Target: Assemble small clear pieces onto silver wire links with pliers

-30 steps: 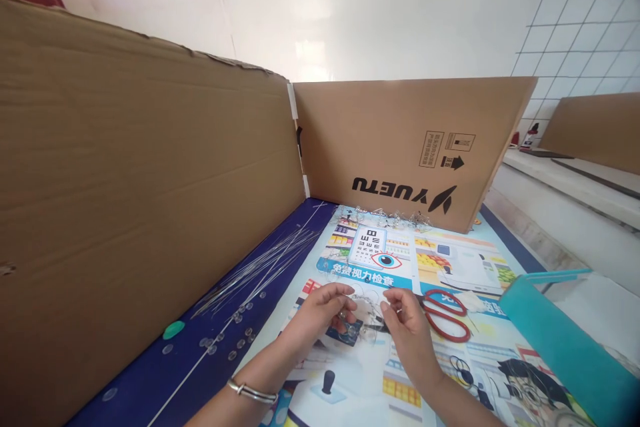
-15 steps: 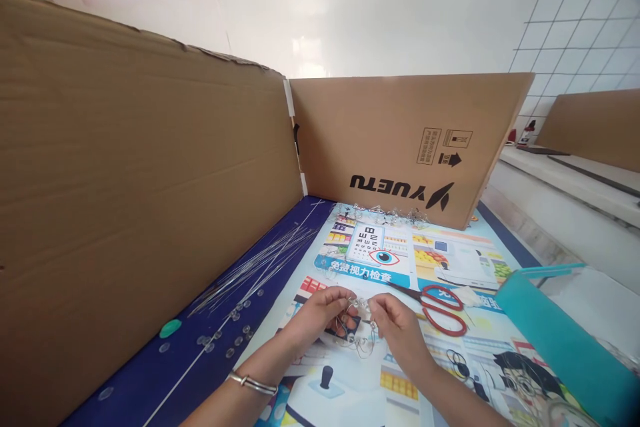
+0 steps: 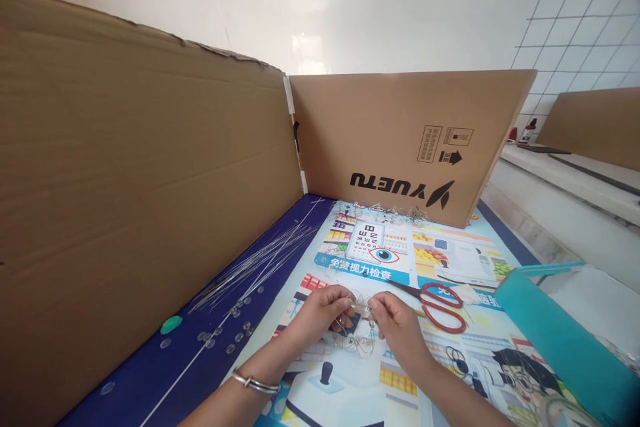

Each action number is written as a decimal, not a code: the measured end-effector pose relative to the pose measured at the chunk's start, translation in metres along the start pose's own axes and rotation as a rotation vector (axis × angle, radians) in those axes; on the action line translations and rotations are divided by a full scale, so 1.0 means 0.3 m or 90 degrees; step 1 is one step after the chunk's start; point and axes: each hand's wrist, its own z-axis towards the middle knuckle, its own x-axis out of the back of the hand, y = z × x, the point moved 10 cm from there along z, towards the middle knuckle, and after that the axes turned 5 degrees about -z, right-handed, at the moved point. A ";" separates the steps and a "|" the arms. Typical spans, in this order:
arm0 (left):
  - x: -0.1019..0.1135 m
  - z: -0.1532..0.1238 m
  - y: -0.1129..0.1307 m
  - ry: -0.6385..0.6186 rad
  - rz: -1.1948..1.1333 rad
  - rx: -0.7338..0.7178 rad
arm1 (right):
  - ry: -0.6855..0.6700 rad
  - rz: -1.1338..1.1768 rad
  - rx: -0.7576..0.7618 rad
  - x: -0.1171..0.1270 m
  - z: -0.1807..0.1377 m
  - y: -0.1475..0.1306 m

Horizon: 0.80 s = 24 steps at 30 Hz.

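Observation:
Between my two hands hangs a thin wire loop with clear beads (image 3: 357,345), low over the printed sheet. My left hand (image 3: 331,307) pinches its upper left side between thumb and forefinger. At the upper right, my right hand (image 3: 395,317) is closed on the same beaded wire with its fingertips. The fingertips of both hands are a short way apart. How the wire runs between them is too fine to make out. Red-handled scissors (image 3: 443,307) lie just beyond my right hand, blades pointing left.
Loose clear beads (image 3: 239,330) and a bundle of straight wires (image 3: 255,263) lie on the blue surface at left, near a green piece (image 3: 171,324). More beaded wire (image 3: 390,215) lies along the cardboard wall (image 3: 400,140). A teal box (image 3: 560,340) stands at right.
My fingers have shifted slightly on the beaded wire, and the fingertips stand a little differently. The loop hangs in nearly the same place. The view has tilted a little.

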 end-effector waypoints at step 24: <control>0.035 0.008 -0.037 -0.027 0.056 0.072 | -0.111 -0.036 -0.004 -0.065 -0.011 -0.001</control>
